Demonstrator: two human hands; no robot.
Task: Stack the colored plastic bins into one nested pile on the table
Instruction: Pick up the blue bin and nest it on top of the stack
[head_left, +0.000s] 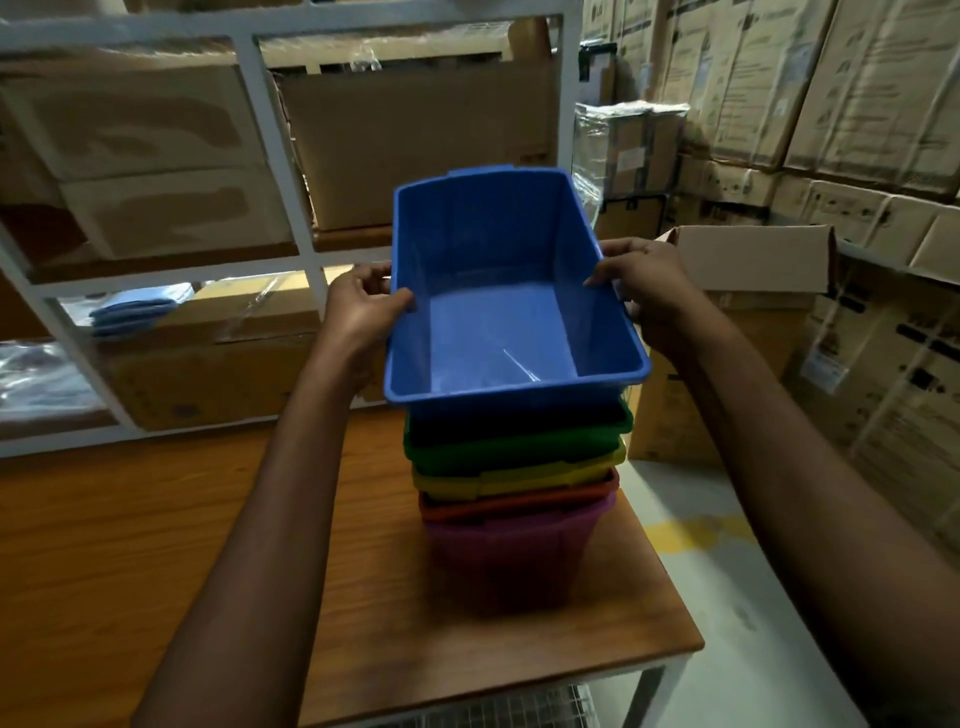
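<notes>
A blue plastic bin (498, 322) sits uppermost on a nested pile, its lower part sunk into the bin below. My left hand (358, 304) grips its left rim, thumb inside the wall. On the right rim my right hand (641, 283) grips the same way. Under it the rims of a green bin (519, 444), a yellow bin (524, 475) and an orange bin (519, 501) show one above another. A purple bin (511, 556) forms the base and stands on the wooden table (130, 545) near its right edge.
A white metal shelf frame (275, 140) with cardboard boxes stands behind the table. An open cardboard box (748, 270) sits just right of the pile. Stacked cartons (857, 104) line the right wall. Grey floor with a yellow mark (696, 530) lies beyond the table's right edge.
</notes>
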